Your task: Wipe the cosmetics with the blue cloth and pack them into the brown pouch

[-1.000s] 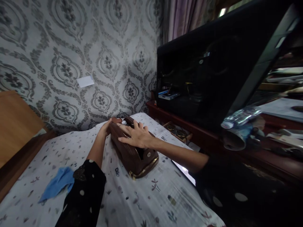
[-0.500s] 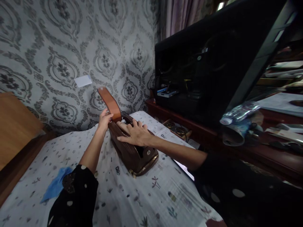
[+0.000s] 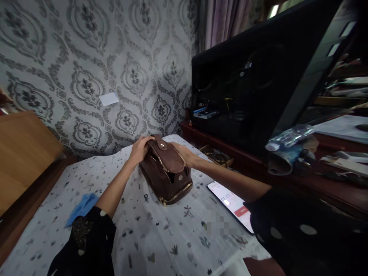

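My left hand curls over the far left edge of the brown bag, gripping it. My right hand lies against its right side, the fingers hidden, so I can't tell whether they grip. Between them the flap lies over the bag's opening. The bag sits on a printed white sheet. A lit phone lies partly under my right sleeve, a blue cloth beside my left.
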The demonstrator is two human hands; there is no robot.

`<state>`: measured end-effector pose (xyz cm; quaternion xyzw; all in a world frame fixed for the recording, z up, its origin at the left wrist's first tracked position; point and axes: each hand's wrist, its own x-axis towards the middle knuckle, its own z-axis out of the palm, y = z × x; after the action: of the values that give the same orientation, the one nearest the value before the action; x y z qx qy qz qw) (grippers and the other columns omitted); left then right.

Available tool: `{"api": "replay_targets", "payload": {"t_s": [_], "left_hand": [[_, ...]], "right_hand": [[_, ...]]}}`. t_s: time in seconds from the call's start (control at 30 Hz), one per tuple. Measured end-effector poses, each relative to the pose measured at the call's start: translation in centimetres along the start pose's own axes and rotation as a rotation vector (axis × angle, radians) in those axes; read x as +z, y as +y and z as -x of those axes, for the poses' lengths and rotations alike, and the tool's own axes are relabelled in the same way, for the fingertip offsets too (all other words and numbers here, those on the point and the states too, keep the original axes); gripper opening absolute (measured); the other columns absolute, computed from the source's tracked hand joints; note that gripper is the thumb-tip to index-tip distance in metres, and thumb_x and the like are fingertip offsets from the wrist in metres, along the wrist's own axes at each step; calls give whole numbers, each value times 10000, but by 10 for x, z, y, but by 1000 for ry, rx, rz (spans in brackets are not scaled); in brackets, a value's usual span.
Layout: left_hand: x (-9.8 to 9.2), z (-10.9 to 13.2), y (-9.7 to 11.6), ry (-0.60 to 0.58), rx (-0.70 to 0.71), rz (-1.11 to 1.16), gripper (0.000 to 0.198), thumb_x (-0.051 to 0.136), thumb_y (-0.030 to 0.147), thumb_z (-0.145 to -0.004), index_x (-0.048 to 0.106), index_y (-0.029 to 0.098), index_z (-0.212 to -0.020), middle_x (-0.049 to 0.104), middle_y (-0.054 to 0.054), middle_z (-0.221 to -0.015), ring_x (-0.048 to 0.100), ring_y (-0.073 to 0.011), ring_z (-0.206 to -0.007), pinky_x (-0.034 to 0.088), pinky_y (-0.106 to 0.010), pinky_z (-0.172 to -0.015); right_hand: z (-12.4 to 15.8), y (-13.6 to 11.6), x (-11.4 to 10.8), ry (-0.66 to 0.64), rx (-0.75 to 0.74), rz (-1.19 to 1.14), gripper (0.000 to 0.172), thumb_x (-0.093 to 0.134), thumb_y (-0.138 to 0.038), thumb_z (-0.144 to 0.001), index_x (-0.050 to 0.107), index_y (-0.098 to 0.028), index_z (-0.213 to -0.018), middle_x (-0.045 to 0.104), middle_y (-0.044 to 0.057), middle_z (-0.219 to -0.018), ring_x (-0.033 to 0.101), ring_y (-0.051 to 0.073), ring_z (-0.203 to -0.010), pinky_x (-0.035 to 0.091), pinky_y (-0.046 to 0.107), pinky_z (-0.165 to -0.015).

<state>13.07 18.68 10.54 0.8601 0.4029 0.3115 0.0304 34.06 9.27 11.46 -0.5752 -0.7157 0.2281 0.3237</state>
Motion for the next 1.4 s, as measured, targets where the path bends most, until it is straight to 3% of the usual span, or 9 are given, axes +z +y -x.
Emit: {"api": "replay_targets", "payload": {"t_s": [0.23,0.37,0.5,0.7,0.93,1.07,1.2,1.27,1.4], "left_hand": [[3,8,20,-12,-154,-170,467,456,148,-915,630,295,-1322,649,-79,-1171,603,-263,-1134,460,-354,-990],[2,9,29,-17,-188,-228,471,463,166,-924,614,304,-1348,643,-88,-1204,621,-287,-1116,467,-372,-964],[-1,11,37,-54,-189,-262,513,434,134,-917,590,301,-1377,632,-97,-1247,629,-307,-1110,465,-390,-951],[-8,11,50,-137,-189,-365,525,372,77,-902,597,258,-1341,614,-132,-1250,645,-314,-1054,460,-406,-917],[-6,10,51,-153,-148,-445,516,370,76,-894,587,230,-1336,611,-140,-1242,655,-300,-1028,476,-402,-898],[-9,7,38,-166,-90,-383,487,408,82,-876,643,248,-1269,644,-109,-1199,659,-265,-1020,495,-363,-894],[-23,1,8,-197,46,-26,411,491,99,-826,726,224,-1139,683,-70,-1199,629,-235,-1107,466,-337,-992],[-29,-1,-13,-138,-64,249,324,535,148,-825,752,216,-1056,717,-49,-1150,641,-215,-1084,469,-313,-984],[-24,1,-58,100,-536,520,258,560,296,-856,705,191,-1041,732,-72,-1054,682,-206,-966,515,-275,-787]], "right_hand": [[23,29,6,116,-37,-418,550,381,-558,-959,661,-155,-1208,712,94,-1209,631,244,-1157,476,385,-1004],[33,25,4,64,21,-623,749,318,-745,-908,713,-153,-1142,759,102,-1078,669,281,-1089,495,424,-978],[35,22,-6,-24,15,-675,755,198,-692,-961,695,-188,-1222,749,105,-1142,656,279,-1137,468,461,-1020],[47,4,-3,46,27,-264,726,466,-699,-889,536,-184,-1397,583,130,-1416,522,297,-1313,397,439,-1107],[60,-23,34,75,143,384,1164,642,-785,-698,239,-127,-1570,215,247,-1625,184,422,-1505,237,596,-1163],[56,-4,51,195,40,471,1119,575,-828,-717,322,-109,-1537,297,263,-1588,257,427,-1474,286,579,-1139],[51,17,67,391,-71,508,844,453,-710,-889,422,-112,-1483,380,257,-1539,342,401,-1420,340,559,-1096],[48,21,73,465,-86,520,731,404,-645,-942,462,-129,-1456,414,246,-1514,375,387,-1388,364,555,-1069],[45,23,77,511,-100,546,687,404,-623,-951,496,-138,-1429,442,235,-1485,402,380,-1350,391,550,-1041]]}}
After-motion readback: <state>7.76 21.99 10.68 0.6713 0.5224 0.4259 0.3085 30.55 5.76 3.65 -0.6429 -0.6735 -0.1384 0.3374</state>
